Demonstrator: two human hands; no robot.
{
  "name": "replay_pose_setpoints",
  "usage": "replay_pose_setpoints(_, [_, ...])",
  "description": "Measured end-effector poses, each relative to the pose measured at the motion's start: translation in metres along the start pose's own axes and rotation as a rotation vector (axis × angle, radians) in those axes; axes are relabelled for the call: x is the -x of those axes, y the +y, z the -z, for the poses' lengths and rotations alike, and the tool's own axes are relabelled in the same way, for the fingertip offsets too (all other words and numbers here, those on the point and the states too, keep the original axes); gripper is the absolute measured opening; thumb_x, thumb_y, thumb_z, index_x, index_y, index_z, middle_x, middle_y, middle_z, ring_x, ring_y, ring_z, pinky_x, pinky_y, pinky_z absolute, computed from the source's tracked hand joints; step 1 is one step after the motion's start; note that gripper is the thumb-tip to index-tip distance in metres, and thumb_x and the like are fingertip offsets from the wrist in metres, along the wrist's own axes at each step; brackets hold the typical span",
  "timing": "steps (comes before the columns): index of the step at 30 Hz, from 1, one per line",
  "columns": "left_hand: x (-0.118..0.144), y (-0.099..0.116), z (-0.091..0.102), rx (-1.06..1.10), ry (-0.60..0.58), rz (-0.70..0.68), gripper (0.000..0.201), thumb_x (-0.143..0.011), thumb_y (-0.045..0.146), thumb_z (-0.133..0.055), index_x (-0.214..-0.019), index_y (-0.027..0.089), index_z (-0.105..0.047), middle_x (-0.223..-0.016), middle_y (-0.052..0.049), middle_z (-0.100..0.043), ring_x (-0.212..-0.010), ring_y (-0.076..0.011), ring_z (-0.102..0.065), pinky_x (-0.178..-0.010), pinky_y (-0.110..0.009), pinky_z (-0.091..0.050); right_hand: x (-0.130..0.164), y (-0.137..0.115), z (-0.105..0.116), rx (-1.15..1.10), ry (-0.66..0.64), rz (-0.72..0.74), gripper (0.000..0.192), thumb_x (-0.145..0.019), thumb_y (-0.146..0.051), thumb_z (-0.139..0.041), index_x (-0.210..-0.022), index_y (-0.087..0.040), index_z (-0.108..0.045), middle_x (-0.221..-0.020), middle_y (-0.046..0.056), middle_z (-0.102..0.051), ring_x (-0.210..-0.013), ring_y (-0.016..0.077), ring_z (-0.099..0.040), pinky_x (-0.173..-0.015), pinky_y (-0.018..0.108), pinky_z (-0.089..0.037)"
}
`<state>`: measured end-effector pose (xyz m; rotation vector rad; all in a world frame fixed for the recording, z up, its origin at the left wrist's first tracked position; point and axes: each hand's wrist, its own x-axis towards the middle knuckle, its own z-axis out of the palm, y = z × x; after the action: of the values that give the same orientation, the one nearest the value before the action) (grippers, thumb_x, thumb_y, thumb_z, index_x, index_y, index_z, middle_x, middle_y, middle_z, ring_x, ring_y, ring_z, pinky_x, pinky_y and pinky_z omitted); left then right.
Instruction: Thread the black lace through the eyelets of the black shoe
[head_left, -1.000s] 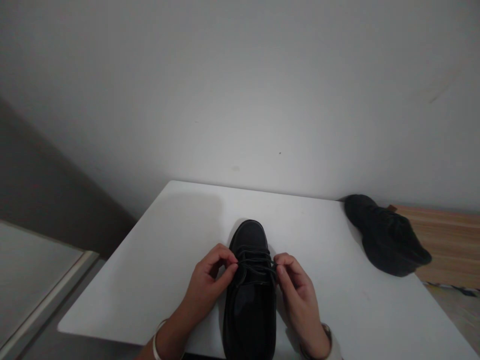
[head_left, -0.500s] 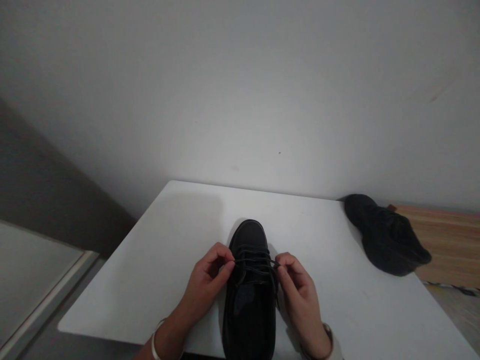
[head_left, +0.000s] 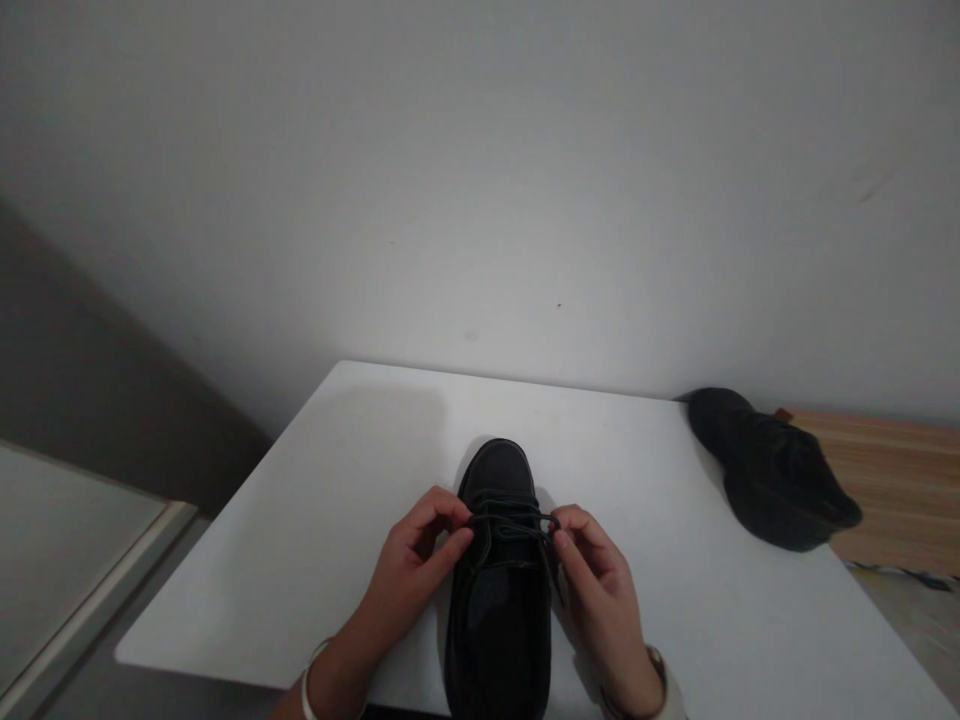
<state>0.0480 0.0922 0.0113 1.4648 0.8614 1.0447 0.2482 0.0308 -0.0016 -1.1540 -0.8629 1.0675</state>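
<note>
A black lace-up shoe [head_left: 501,630] stands upright in front of me, toe pointing away toward the wall. Dark shoelaces [head_left: 512,520] run across its upper. At the shoe's left side, my left hand [head_left: 420,550] pinches a piece of the lace between thumb and index finger. Opposite it, my right hand [head_left: 600,580] pinches a small loop of lace just off the shoe's right edge. One loose lace end hangs down beside the right fingers. Fingertips of both hands partly cover the lace.
The shoe rests on a white table [head_left: 330,520] pushed against a pale wall [head_left: 480,200]. A second black shoe [head_left: 772,475] lies at the table's back right edge. Beyond it is a wood-grain panel [head_left: 892,480]. A white ledge [head_left: 97,590] sits at the far left.
Between the hands the lace has gone from stretched to slacker, with a rounder loop at the right fingers. The left fingertips have parted slightly. The hands and shoe stay nearly in place.
</note>
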Motion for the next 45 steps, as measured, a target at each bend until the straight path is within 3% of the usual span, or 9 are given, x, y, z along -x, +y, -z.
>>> replay_pose_setpoints(4, [0.0006, -0.0001, 0.0002, -0.012, -0.017, -0.011, 0.011, -0.09, 0.027, -0.064, -0.083, 0.019, -0.065, -0.083, -0.002, -0.057, -0.079, -0.0166, -0.055, -0.073, -0.027, -0.043, -0.0007, -0.0007, -0.0006, -0.008, -0.054, -0.001, 0.017, -0.091, -0.039, -0.068, -0.091, -0.022, -0.067, -0.082, 0.001, -0.058, -0.079, 0.0175, -0.052, -0.07, 0.027, -0.043])
replay_pose_setpoints(10, [-0.001, -0.002, 0.0018, 0.009, 0.064, 0.008, 0.009, -0.092, 0.026, -0.061, -0.084, 0.021, -0.063, -0.081, 0.0, -0.055, -0.077, -0.015, -0.054, -0.07, -0.025, -0.043, 0.0018, 0.0014, 0.0027, -0.056, 0.04, -0.007, 0.016, -0.093, -0.039, -0.066, -0.092, -0.023, -0.064, -0.077, -0.002, -0.051, -0.069, 0.0137, -0.045, -0.062, 0.024, -0.039])
replay_pose_setpoints(18, [0.0, -0.0044, 0.0015, -0.014, -0.01, -0.037, 0.008, -0.091, 0.023, -0.063, -0.084, 0.02, -0.063, -0.083, -0.001, -0.057, -0.081, -0.0161, -0.055, -0.075, -0.027, -0.042, 0.001, 0.0038, 0.0012, -0.09, -0.066, -0.025, 0.013, -0.092, -0.037, -0.068, -0.094, -0.024, -0.067, -0.086, 0.0, -0.057, -0.078, 0.0145, -0.049, -0.069, 0.025, -0.04])
replay_pose_setpoints(24, [-0.0003, -0.0028, 0.0035, 0.028, 0.081, -0.005, 0.014, -0.092, 0.027, -0.062, -0.08, 0.02, -0.063, -0.08, 0.0, -0.055, -0.078, -0.0161, -0.053, -0.071, -0.026, -0.042, 0.0001, 0.0033, 0.0037, -0.158, 0.045, 0.001, 0.015, -0.094, -0.036, -0.065, -0.089, -0.022, -0.066, -0.078, -0.001, -0.051, -0.068, 0.0125, -0.046, -0.063, 0.024, -0.039])
replay_pose_setpoints(31, [0.0007, -0.0055, 0.0023, 0.022, -0.006, -0.029, 0.005, -0.091, 0.027, -0.066, -0.091, 0.022, -0.067, -0.091, -0.003, -0.057, -0.087, -0.0178, -0.055, -0.079, -0.027, -0.043, 0.0014, 0.0033, 0.0012, -0.198, -0.04, -0.074, 0.014, -0.092, -0.037, -0.068, -0.094, -0.022, -0.067, -0.084, 0.0, -0.054, -0.072, 0.0132, -0.047, -0.065, 0.025, -0.041])
replay_pose_setpoints(35, [0.0, -0.0042, 0.0048, 0.053, 0.077, -0.006, 0.012, -0.092, 0.028, -0.064, -0.082, 0.021, -0.063, -0.088, -0.001, -0.052, -0.084, -0.0166, -0.052, -0.077, -0.026, -0.042, -0.0008, -0.0021, 0.0011, -0.221, 0.051, -0.001, 0.018, -0.09, -0.038, -0.069, -0.084, -0.022, -0.067, -0.074, -0.002, -0.051, -0.066, 0.0119, -0.046, -0.061, 0.023, -0.039])
replay_pose_setpoints(38, [-0.0001, -0.0044, 0.0062, 0.092, 0.123, -0.002, 0.015, -0.092, 0.031, -0.063, -0.081, 0.021, -0.061, -0.086, -0.001, -0.051, -0.082, -0.0163, -0.051, -0.075, -0.025, -0.042, -0.0016, -0.0041, 0.0015, -0.264, 0.098, -0.015, 0.019, -0.088, -0.04, -0.071, -0.085, -0.022, -0.068, -0.078, -0.001, -0.053, -0.066, 0.0115, -0.047, -0.06, 0.023, -0.04])
replay_pose_setpoints(42, [-0.0001, -0.0042, 0.0043, 0.086, 0.014, 0.002, 0.012, -0.09, 0.034, -0.067, -0.09, 0.022, -0.066, -0.093, -0.003, -0.055, -0.087, -0.0181, -0.054, -0.078, -0.027, -0.043, 0.0012, -0.0024, -0.0005, -0.284, -0.015, -0.118, 0.019, -0.088, -0.04, -0.072, -0.095, -0.023, -0.067, -0.08, 0.0, -0.053, -0.069, 0.0133, -0.047, -0.063, 0.025, -0.04])
replay_pose_setpoints(45, [-0.0007, -0.0027, 0.0027, 0.075, -0.024, 0.018, 0.011, -0.089, 0.031, -0.068, -0.086, 0.021, -0.065, -0.091, -0.003, -0.056, -0.087, -0.0178, -0.055, -0.078, -0.027, -0.043, 0.0025, -0.0007, -0.0012, -0.254, -0.072, -0.127, 0.018, -0.089, -0.04, -0.07, -0.092, -0.022, -0.065, -0.076, -0.001, -0.051, -0.068, 0.0135, -0.045, -0.063, 0.026, -0.039])
